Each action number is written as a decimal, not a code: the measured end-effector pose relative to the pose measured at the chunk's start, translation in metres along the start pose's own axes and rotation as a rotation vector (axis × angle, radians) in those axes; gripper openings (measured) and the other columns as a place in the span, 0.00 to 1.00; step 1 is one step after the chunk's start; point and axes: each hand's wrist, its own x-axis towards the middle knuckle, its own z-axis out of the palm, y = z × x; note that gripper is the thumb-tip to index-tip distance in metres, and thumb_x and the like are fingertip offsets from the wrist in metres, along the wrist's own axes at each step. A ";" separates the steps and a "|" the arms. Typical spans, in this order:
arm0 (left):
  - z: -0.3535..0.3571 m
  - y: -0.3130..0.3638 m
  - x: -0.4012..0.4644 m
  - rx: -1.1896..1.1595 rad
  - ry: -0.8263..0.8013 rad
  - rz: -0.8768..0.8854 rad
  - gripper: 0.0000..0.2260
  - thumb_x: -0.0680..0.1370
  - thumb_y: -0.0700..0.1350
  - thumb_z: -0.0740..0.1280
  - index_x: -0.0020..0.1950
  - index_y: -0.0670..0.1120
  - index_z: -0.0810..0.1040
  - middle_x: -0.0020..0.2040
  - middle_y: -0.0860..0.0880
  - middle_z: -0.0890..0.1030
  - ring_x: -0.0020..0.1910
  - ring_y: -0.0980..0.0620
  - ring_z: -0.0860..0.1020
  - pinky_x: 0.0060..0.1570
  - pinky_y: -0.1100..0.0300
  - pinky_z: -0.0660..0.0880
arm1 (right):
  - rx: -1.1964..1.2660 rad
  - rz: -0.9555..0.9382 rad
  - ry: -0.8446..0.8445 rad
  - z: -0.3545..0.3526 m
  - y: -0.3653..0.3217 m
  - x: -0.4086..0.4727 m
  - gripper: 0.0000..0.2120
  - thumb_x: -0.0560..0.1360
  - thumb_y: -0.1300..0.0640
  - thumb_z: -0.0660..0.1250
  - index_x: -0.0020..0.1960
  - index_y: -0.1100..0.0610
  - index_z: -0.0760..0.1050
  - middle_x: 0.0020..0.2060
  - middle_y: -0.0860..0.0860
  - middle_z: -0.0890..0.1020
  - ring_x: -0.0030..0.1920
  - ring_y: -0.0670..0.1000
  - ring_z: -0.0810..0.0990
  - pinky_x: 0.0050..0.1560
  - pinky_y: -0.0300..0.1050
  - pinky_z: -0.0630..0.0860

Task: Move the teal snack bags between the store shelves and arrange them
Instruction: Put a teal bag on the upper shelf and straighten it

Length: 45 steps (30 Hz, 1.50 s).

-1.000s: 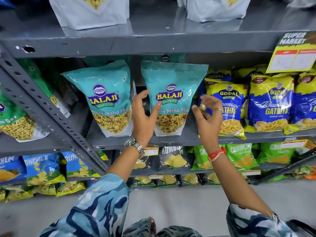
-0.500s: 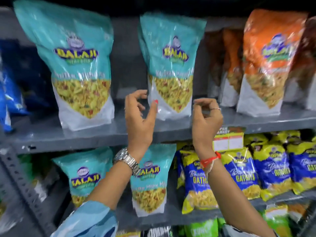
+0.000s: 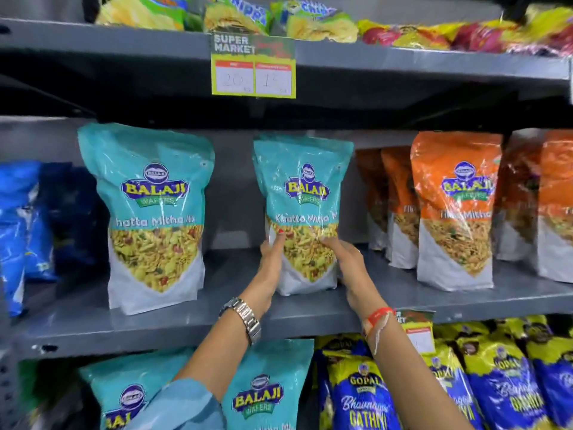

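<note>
Both hands up from mid-air, fingers point(image 3: 280, 238) now wrapped around the upright middle teal bag point(image 3: 302, 193)

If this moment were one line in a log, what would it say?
step: grasp | left hand and right hand: on right teal bag sides | bag: upright on middle shelf | second teal bag: untouched

Grey metal store shelving point(image 3: 186, 321) fills the view, with a yellow-green price tag point(image 3: 253, 67) clipped above.

"BALAJI WAFERS" on teal bags point(image 3: 302, 212), orange bags point(image 3: 455, 209); "GOPAL" on blue bags point(image 3: 366, 395); "SUPER MARKET" on price tag point(image 3: 252, 65).
</note>
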 end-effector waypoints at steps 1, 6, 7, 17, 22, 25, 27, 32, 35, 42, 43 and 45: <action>0.000 -0.001 -0.001 0.003 0.005 0.008 0.28 0.77 0.63 0.54 0.72 0.49 0.61 0.66 0.50 0.70 0.65 0.49 0.70 0.68 0.52 0.65 | 0.012 -0.003 -0.003 -0.001 0.001 -0.001 0.09 0.73 0.53 0.68 0.50 0.56 0.78 0.34 0.40 0.78 0.32 0.37 0.76 0.32 0.32 0.70; -0.008 0.003 0.005 -0.053 -0.051 0.012 0.23 0.78 0.63 0.52 0.62 0.50 0.74 0.57 0.46 0.81 0.54 0.49 0.80 0.50 0.55 0.76 | -0.035 0.029 0.048 0.002 0.006 -0.005 0.29 0.66 0.46 0.74 0.61 0.57 0.68 0.53 0.50 0.76 0.47 0.43 0.75 0.39 0.35 0.68; -0.009 0.004 0.005 -0.058 -0.069 0.012 0.21 0.79 0.61 0.51 0.57 0.51 0.76 0.53 0.47 0.82 0.51 0.50 0.81 0.48 0.56 0.76 | -0.026 0.034 0.047 0.002 0.004 -0.006 0.28 0.66 0.47 0.74 0.60 0.57 0.68 0.51 0.48 0.76 0.47 0.43 0.75 0.39 0.35 0.68; -0.012 0.000 0.008 -0.054 -0.081 -0.016 0.26 0.77 0.64 0.51 0.67 0.49 0.70 0.61 0.45 0.80 0.58 0.47 0.79 0.61 0.49 0.74 | 0.026 0.056 0.043 0.007 0.007 -0.003 0.32 0.62 0.45 0.77 0.59 0.56 0.68 0.57 0.56 0.80 0.54 0.52 0.81 0.55 0.49 0.77; -0.017 0.002 0.002 0.080 0.004 0.061 0.33 0.75 0.66 0.53 0.75 0.50 0.57 0.73 0.48 0.67 0.69 0.48 0.69 0.70 0.50 0.64 | -0.056 -0.109 0.229 0.018 0.004 -0.016 0.33 0.65 0.47 0.75 0.64 0.54 0.64 0.63 0.52 0.72 0.62 0.52 0.72 0.61 0.47 0.69; -0.030 0.010 -0.020 0.163 0.189 0.286 0.27 0.80 0.57 0.53 0.76 0.50 0.53 0.77 0.52 0.58 0.75 0.52 0.58 0.71 0.57 0.55 | -0.123 -0.381 0.445 0.036 -0.004 -0.034 0.27 0.66 0.52 0.74 0.62 0.54 0.68 0.60 0.51 0.73 0.61 0.52 0.70 0.58 0.44 0.67; -0.043 0.014 -0.036 0.105 0.280 0.411 0.20 0.81 0.52 0.53 0.73 0.50 0.60 0.75 0.51 0.63 0.73 0.53 0.61 0.70 0.59 0.57 | -0.176 -0.500 0.477 0.051 -0.010 -0.043 0.21 0.67 0.56 0.72 0.58 0.54 0.70 0.57 0.50 0.75 0.59 0.50 0.69 0.54 0.39 0.65; -0.105 0.022 -0.061 -0.126 0.612 0.571 0.06 0.75 0.47 0.59 0.48 0.52 0.75 0.52 0.48 0.78 0.53 0.47 0.76 0.54 0.50 0.73 | -0.212 -0.626 0.394 0.112 -0.008 -0.058 0.15 0.66 0.60 0.67 0.52 0.53 0.74 0.50 0.50 0.78 0.53 0.50 0.69 0.55 0.43 0.67; -0.148 0.028 -0.069 -0.090 0.832 0.686 0.09 0.73 0.45 0.59 0.51 0.46 0.74 0.49 0.50 0.76 0.46 0.57 0.75 0.50 0.62 0.70 | -0.190 -0.490 0.099 0.152 0.001 -0.053 0.17 0.66 0.58 0.71 0.53 0.51 0.71 0.51 0.49 0.76 0.57 0.53 0.73 0.56 0.46 0.69; -0.197 0.031 -0.051 -0.062 0.576 0.376 0.24 0.81 0.55 0.53 0.75 0.47 0.56 0.71 0.51 0.64 0.67 0.56 0.65 0.68 0.60 0.61 | -0.096 0.130 -0.452 0.204 0.011 -0.042 0.45 0.71 0.49 0.70 0.75 0.56 0.44 0.71 0.53 0.63 0.70 0.53 0.65 0.61 0.43 0.63; -0.200 0.028 -0.046 -0.034 0.528 0.346 0.27 0.80 0.59 0.50 0.76 0.48 0.54 0.74 0.52 0.61 0.70 0.56 0.62 0.72 0.57 0.58 | -0.096 0.144 -0.465 0.208 0.013 -0.042 0.44 0.71 0.49 0.70 0.75 0.56 0.44 0.68 0.51 0.66 0.66 0.51 0.69 0.58 0.42 0.64; -0.208 0.020 -0.036 0.070 0.468 0.239 0.41 0.69 0.75 0.47 0.76 0.53 0.53 0.78 0.52 0.57 0.75 0.55 0.57 0.76 0.49 0.52 | -0.084 0.122 -0.430 0.213 0.017 -0.041 0.37 0.71 0.50 0.70 0.71 0.58 0.54 0.59 0.50 0.72 0.55 0.46 0.74 0.51 0.41 0.68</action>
